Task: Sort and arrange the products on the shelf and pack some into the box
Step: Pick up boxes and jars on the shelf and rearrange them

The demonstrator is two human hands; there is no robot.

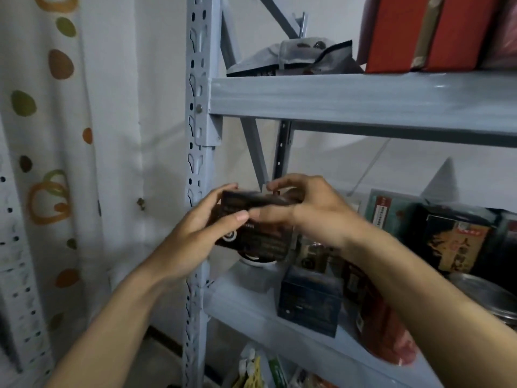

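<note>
The dark carton [251,233] is held above the shelf [246,309], between both grips. The left grip [201,231] clamps one end, thumb across the front face. The right grip [313,208] curls over the top edge. It appears to be light, stiff card, possibly slick, so hold it by opposite ends. A smaller dark box [309,303] stands below the right grip.

just one head cam, wide-angle, right up close to the shelf [363,99], facing forward at its left post [200,135], hands [305,208] mid-frame, curtain [47,135] off left
</note>
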